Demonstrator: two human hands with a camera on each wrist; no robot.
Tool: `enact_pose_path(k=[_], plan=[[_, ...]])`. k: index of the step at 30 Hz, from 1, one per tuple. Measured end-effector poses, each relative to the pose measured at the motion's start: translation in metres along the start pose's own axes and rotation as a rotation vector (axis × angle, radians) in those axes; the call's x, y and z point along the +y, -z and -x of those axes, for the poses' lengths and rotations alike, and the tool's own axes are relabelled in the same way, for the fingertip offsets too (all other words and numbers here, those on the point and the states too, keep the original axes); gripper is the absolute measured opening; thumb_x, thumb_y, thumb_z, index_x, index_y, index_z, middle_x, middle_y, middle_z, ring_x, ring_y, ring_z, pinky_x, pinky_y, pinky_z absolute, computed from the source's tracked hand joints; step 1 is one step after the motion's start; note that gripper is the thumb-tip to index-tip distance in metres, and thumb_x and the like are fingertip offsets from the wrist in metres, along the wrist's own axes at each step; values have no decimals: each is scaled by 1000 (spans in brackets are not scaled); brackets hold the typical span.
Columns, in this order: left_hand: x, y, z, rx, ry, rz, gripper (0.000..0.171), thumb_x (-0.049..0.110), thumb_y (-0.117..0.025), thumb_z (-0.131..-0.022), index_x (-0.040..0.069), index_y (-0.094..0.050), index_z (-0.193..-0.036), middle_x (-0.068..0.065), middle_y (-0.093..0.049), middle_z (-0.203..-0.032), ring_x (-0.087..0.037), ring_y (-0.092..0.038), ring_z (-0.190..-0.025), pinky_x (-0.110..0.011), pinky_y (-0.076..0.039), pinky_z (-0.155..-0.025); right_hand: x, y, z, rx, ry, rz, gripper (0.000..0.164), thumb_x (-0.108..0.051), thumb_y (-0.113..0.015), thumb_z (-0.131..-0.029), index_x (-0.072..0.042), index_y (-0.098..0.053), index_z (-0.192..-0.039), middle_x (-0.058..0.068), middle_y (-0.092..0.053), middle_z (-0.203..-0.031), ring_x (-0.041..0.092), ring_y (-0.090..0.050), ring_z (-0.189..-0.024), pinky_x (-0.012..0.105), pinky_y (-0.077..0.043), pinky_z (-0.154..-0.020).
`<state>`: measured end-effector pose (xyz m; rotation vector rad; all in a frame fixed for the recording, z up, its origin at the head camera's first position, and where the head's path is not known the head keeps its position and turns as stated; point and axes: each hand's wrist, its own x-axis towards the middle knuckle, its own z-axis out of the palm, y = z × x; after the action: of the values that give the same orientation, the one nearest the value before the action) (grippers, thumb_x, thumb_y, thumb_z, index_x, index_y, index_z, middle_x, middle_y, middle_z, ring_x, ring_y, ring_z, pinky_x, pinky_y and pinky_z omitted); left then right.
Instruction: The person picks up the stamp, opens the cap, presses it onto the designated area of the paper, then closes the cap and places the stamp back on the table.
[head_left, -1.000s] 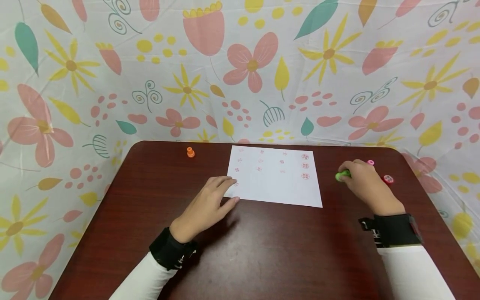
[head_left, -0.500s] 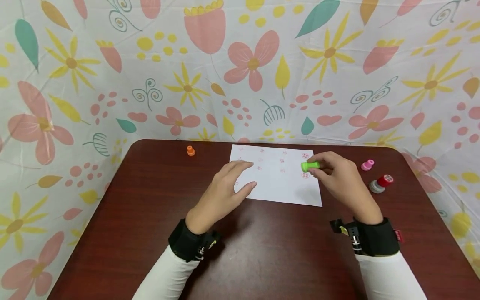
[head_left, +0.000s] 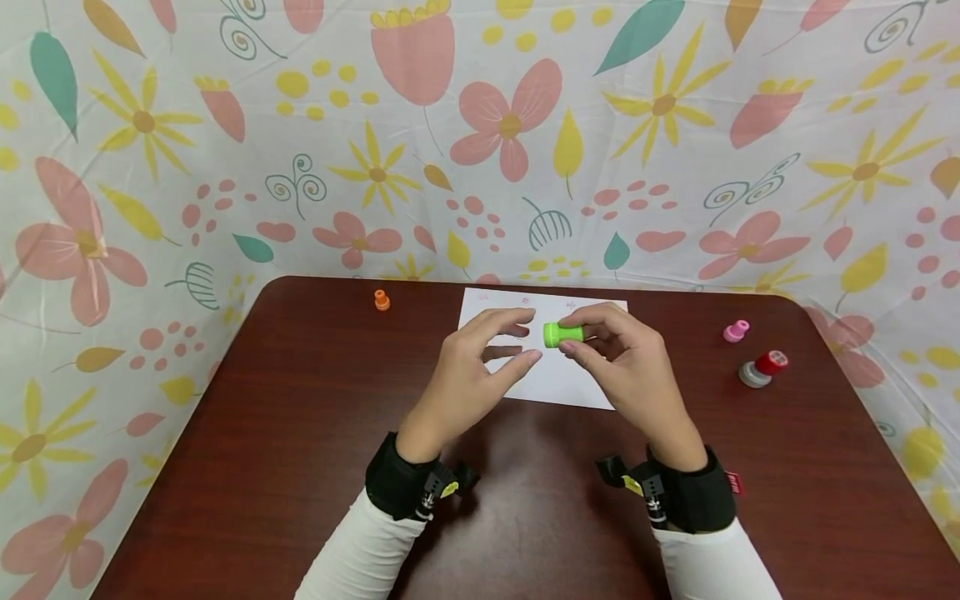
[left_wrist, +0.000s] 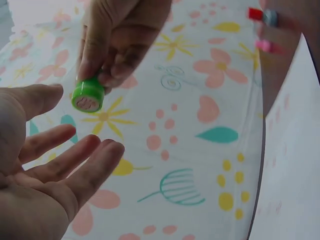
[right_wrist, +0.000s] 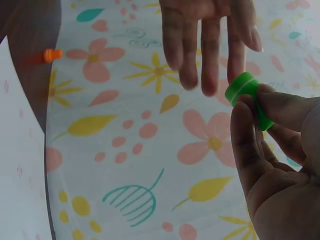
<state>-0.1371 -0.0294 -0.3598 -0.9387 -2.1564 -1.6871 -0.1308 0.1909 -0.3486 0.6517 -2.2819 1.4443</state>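
My right hand (head_left: 633, 362) pinches a small green stamp (head_left: 562, 335) between thumb and fingers, holding it sideways above the paper. Its round end, pale with a dark pattern, points toward my left hand (head_left: 480, 367) in the left wrist view. That left hand has its fingers apart and holds nothing; its fingertips are a short gap from the stamp. In the right wrist view the green stamp (right_wrist: 243, 88) shows a thin pale line around it. Beneath both hands lies a white sheet of paper (head_left: 555, 387) with small red prints, partly hidden by the hands.
An orange stamp (head_left: 382, 301) stands at the back left of the brown table (head_left: 300, 433). Over on the right are a pink stamp (head_left: 736, 331) and a red and grey stamp (head_left: 763, 368). A flower-patterned cloth (head_left: 420, 208) hangs behind the table.
My right hand has brought the green stamp leftward from the table's right side to over the paper. The left hand has moved right, off the paper's left edge, toward it.
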Motion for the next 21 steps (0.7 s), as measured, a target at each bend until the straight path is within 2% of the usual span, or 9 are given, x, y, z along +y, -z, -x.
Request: enact_pose_path(k=[4,9,16,21], plan=[[2,-4,-1,24,54,186,42,3,-75,-94,3,-64,-135,-15,-65,-132,-27,-69,-114,-31,-62,-91,-3,-5,3,10,-7,-74,27,7,-76,-88,-4,-72,-113,2,-68,-101,8,-67,-84,16,-57,-70],[3,-10,-2,44,90,300,41,0,-75,-92,0,-65,-132,-18,-65,-131,-29,-70,-113,-35,-62,-91,-4,-9,5,8,14,-153,27,9,-74,-89,-2,-71,-113,3,-68,-105,11,-68,-87,16,-57,-74],[4,-15,-1,104,70,323,31,-3,-78,-89,-3,-72,-119,-18,-68,-118,-24,-70,-108,-37,-64,-86,-6,-15,6,-2,34,-191,28,13,-73,-88,2,-69,-113,5,-67,-107,11,-66,-87,16,-57,-74],[2,-13,-1,115,42,309,28,-3,-78,-88,-4,-75,-116,-18,-71,-115,-22,-69,-107,-38,-64,-84,-7,-16,6,-5,19,-192,29,14,-74,-87,1,-70,-112,2,-67,-107,12,-66,-87,18,-57,-73]])
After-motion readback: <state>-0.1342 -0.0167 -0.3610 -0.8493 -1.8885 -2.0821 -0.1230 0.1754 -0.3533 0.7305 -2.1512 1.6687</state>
